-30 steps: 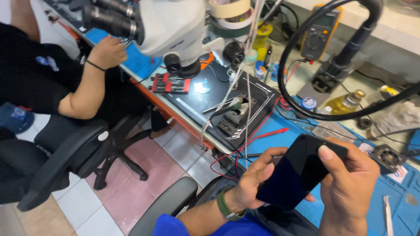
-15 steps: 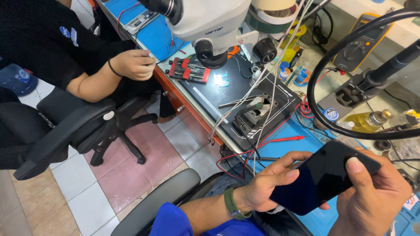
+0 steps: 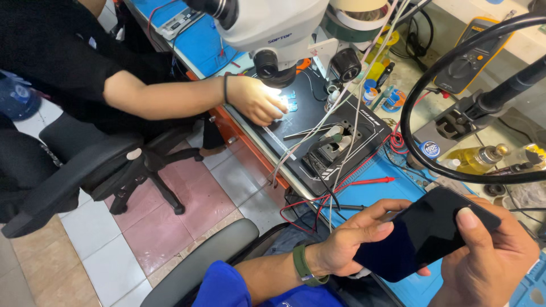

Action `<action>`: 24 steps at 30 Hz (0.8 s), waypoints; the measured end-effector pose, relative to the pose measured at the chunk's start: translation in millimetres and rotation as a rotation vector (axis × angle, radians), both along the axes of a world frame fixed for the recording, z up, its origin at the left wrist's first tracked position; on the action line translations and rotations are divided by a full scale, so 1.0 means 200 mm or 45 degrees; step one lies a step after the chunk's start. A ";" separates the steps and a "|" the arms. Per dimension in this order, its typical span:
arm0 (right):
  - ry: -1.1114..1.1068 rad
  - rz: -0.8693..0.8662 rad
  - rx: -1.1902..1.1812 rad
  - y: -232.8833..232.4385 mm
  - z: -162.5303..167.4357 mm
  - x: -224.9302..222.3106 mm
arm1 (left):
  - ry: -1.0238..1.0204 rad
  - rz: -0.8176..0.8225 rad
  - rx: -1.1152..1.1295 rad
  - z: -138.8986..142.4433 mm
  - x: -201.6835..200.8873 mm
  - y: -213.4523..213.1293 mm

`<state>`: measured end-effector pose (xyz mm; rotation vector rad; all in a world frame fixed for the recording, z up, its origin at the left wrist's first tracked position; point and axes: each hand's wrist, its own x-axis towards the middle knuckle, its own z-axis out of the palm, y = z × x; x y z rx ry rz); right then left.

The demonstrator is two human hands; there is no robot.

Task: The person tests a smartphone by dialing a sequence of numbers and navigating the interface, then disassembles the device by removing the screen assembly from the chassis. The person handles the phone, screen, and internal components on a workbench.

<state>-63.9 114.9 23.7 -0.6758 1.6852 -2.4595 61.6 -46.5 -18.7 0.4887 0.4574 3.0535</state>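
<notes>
Head view: your left hand comes up from the lower edge, green band on the wrist, palm turned inward; its fingers curl around the near-left edge of the dark phone, thumb lying along the upper side, so the hand is closed on the phone rather than spread; your right hand grips the far-right end of the same phone, thumb pressed flat on the black glass, the other fingers wrapped beneath and hidden; the phone sits tilted between both hands, screen up, just above the blue mat at the bench edge; beyond it, a black work mat holds a small clamp fixture; a red probe lies on the blue mat beside it; a white microscope hangs over the black mat; a co-worker's hand, arm outstretched from the left, rests loosely cupped under the microscope light on a small board; a yellow multimeter stands at the back; a black office chair sits on the tiled floor.
</notes>
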 end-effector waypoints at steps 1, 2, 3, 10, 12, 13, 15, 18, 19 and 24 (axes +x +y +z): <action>0.010 -0.010 0.013 0.00 0.00 0.00 | 0.025 -0.002 0.010 0.00 0.00 0.00; 0.079 -0.015 0.020 0.00 -0.01 0.00 | 0.047 -0.002 0.004 0.01 0.00 -0.01; 0.113 -0.005 0.011 0.00 -0.02 -0.02 | 0.069 -0.001 -0.001 0.02 -0.01 -0.02; 0.226 -0.063 0.043 0.13 -0.08 -0.11 | -0.005 -0.006 -0.078 0.05 0.00 0.07; 0.216 -0.069 0.029 0.17 -0.08 -0.10 | -0.001 -0.008 -0.086 0.05 -0.01 0.11; 0.214 -0.057 0.004 0.19 -0.06 -0.09 | 0.038 -0.025 -0.041 0.04 -0.02 0.13; 0.187 0.025 -0.101 0.20 -0.02 -0.06 | 0.058 -0.020 -0.071 0.04 -0.03 0.16; 0.042 0.080 -0.138 0.23 0.11 -0.02 | 0.045 -0.029 -0.136 0.08 -0.06 0.19; 0.004 0.084 -0.128 0.24 0.15 -0.01 | 0.077 -0.054 -0.076 0.10 -0.08 0.20; 0.209 -0.111 0.019 0.28 0.30 -0.05 | 0.028 -0.091 -0.073 0.27 -0.18 0.26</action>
